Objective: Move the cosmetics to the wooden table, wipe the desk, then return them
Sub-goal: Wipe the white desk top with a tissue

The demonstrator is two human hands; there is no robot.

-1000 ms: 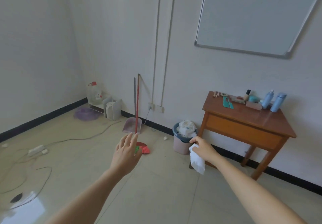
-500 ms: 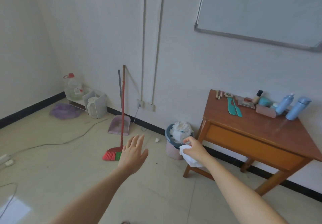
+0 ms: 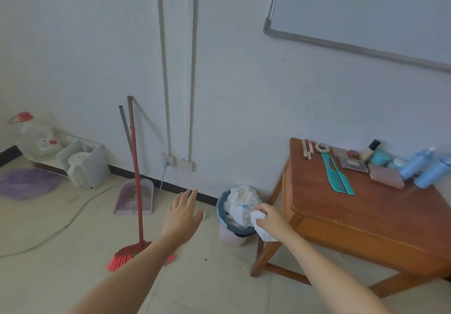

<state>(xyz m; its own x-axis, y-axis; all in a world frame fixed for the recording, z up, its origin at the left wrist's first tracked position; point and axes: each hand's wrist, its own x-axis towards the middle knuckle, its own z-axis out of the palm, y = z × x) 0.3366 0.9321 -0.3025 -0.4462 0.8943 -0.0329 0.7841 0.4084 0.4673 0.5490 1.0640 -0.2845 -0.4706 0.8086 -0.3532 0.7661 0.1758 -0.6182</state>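
The wooden table (image 3: 346, 206) stands at the right against the wall. Along its back edge lie the cosmetics: two teal combs (image 3: 338, 177), a palette (image 3: 352, 164), a foundation bottle (image 3: 369, 150), a teal jar (image 3: 379, 157), a pink box (image 3: 386, 179) and two blue bottles (image 3: 424, 168). My right hand (image 3: 271, 219) grips a crumpled white wipe (image 3: 260, 226) over the rim of a bin (image 3: 234, 226) full of white paper. My left hand (image 3: 181, 212) is held out over the floor with straight fingers, holding nothing.
A red broom (image 3: 136, 191) and a purple dustpan (image 3: 135, 199) lean on the wall left of the bin. Further left are a white kettle (image 3: 78, 167), a water jug (image 3: 35, 135) and a purple mat (image 3: 26, 183). A cable (image 3: 61, 226) trails across the floor. A whiteboard (image 3: 366, 8) hangs above the table.
I have come closer to the bin and the table. My right hand with the wipe has moved from in front of the bin to just over its rim.
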